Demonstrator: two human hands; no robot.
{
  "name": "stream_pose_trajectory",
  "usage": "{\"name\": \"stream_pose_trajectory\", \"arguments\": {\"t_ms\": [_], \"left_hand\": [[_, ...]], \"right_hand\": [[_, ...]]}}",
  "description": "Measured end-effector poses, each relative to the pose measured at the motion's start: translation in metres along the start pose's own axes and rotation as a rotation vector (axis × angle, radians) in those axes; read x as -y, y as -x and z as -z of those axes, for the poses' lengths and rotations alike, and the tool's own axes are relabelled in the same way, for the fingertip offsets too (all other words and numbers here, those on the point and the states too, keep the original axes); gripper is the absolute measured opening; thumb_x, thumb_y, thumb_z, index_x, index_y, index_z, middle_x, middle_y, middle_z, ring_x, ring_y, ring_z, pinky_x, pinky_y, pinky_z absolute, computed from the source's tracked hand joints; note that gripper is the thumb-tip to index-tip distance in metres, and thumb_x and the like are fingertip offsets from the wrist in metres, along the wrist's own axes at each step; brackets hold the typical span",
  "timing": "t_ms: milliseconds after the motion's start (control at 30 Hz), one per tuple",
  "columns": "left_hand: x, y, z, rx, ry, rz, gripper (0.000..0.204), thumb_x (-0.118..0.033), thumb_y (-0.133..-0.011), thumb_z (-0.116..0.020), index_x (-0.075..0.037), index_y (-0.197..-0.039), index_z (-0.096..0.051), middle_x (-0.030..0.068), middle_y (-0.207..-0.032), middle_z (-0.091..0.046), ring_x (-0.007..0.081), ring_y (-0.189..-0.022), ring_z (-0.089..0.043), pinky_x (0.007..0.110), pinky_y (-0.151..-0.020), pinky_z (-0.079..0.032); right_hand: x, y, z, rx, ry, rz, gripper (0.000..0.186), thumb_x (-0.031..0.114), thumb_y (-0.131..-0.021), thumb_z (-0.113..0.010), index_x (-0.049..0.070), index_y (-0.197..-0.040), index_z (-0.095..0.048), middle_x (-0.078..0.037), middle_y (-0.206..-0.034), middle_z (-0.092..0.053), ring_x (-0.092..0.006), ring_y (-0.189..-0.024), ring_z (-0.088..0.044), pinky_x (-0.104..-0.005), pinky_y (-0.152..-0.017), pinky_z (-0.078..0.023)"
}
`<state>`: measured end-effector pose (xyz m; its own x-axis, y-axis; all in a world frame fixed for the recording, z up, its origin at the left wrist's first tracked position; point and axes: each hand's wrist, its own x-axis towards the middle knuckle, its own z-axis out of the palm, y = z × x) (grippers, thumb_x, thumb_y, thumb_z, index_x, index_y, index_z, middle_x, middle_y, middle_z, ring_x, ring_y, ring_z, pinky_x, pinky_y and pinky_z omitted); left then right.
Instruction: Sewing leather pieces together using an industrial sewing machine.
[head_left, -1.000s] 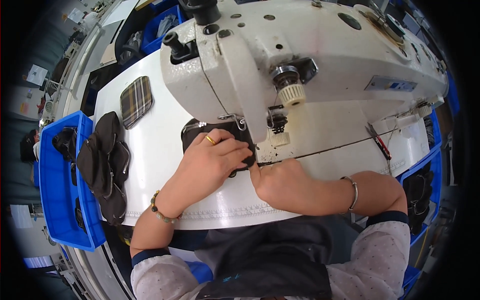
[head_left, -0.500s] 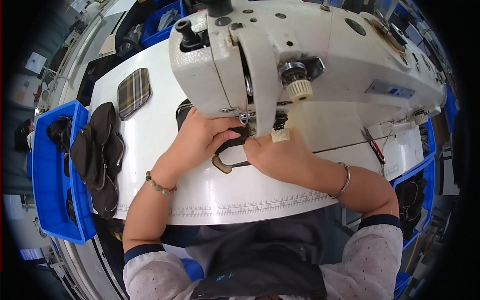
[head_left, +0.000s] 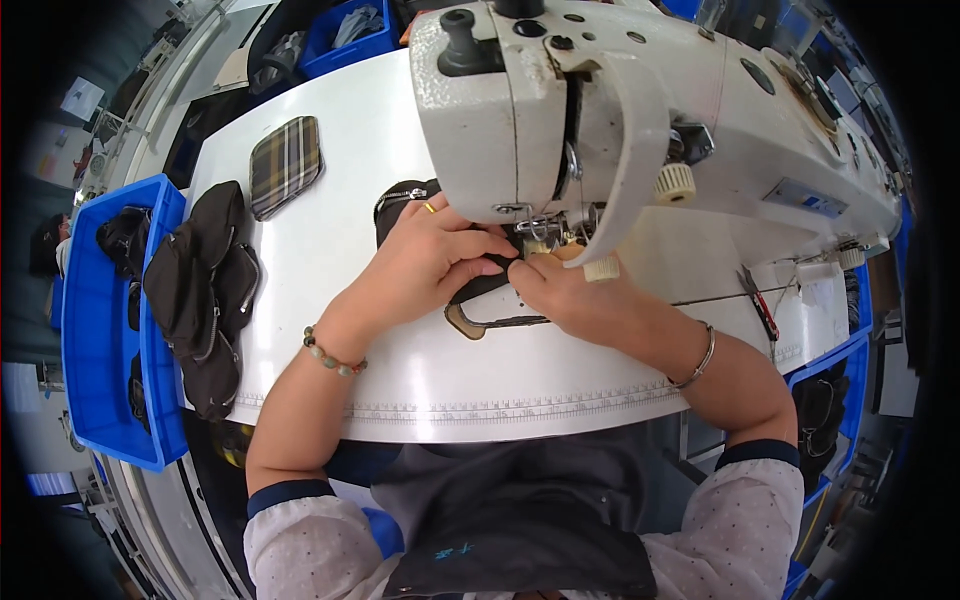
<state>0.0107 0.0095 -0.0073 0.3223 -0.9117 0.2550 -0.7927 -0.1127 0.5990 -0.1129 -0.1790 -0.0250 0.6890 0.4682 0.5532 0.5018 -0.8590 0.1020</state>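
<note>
Under the needle area of a white sewing machine (head_left: 545, 230), both hands hold a black zippered pouch (head_left: 403, 192). My left hand (head_left: 425, 252) lies over it, thumb and fingers pinched on the black fabric just left of the presser foot. My right hand (head_left: 570, 295) is closed on the fabric's edge at the right, with its fingertips beside the foot and partly hidden by the machine. A dark strip with a tan rounded end (head_left: 463, 322) lies on the table just in front of the hands.
Several black zippered pouches (head_left: 205, 290) are piled at the left, against a blue bin (head_left: 115, 400). A plaid fabric piece (head_left: 286, 167) lies farther back. Red-handled snips (head_left: 760, 305) rest at the right. A printed ruler (head_left: 500, 407) runs along the table's front edge.
The view has shifted, so the machine and both hands appear farther right. More of the pouch's zipper shows beyond my left hand. Both hands keep hold of the fabric.
</note>
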Motion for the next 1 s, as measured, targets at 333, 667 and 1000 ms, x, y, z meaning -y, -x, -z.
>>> {"name": "stream_pose_trajectory", "arguments": {"t_ms": [333, 667, 1000], "left_hand": [[-0.009, 0.001, -0.002, -0.027, -0.178, 0.004, 0.020, -0.017, -0.077, -0.076, -0.014, -0.097, -0.074, -0.0014, -0.102, -0.069, 0.0196, -0.100, -0.061, 0.035, -0.088, -0.039], [-0.013, -0.006, -0.002, -0.070, -0.186, -0.001, 0.016, -0.015, -0.073, -0.077, -0.012, -0.089, -0.077, 0.0008, -0.089, -0.072, 0.0217, -0.090, -0.064, 0.036, -0.085, -0.043], [-0.009, -0.007, -0.011, -0.188, -0.326, 0.147, 0.020, -0.016, -0.071, -0.079, -0.016, -0.091, -0.078, 0.0022, -0.085, -0.072, 0.0245, -0.087, -0.064, 0.038, -0.083, -0.046]], "right_hand": [[0.030, 0.006, 0.028, 0.271, 0.060, -0.052, 0.039, 0.006, -0.073, -0.065, -0.011, -0.109, -0.068, 0.000, -0.053, -0.050, -0.0117, -0.044, -0.052, -0.0278, -0.037, -0.037], [0.026, 0.010, 0.022, 0.217, 0.020, -0.093, 0.039, 0.008, -0.072, -0.065, -0.010, -0.106, -0.068, 0.001, -0.053, -0.050, -0.0125, -0.044, -0.053, -0.0289, -0.038, -0.037], [0.025, 0.007, 0.021, 0.304, 0.162, -0.152, 0.040, 0.011, -0.074, -0.060, 0.004, -0.113, -0.069, -0.001, -0.068, -0.061, -0.0132, -0.049, -0.057, -0.0308, -0.042, -0.040]]}}
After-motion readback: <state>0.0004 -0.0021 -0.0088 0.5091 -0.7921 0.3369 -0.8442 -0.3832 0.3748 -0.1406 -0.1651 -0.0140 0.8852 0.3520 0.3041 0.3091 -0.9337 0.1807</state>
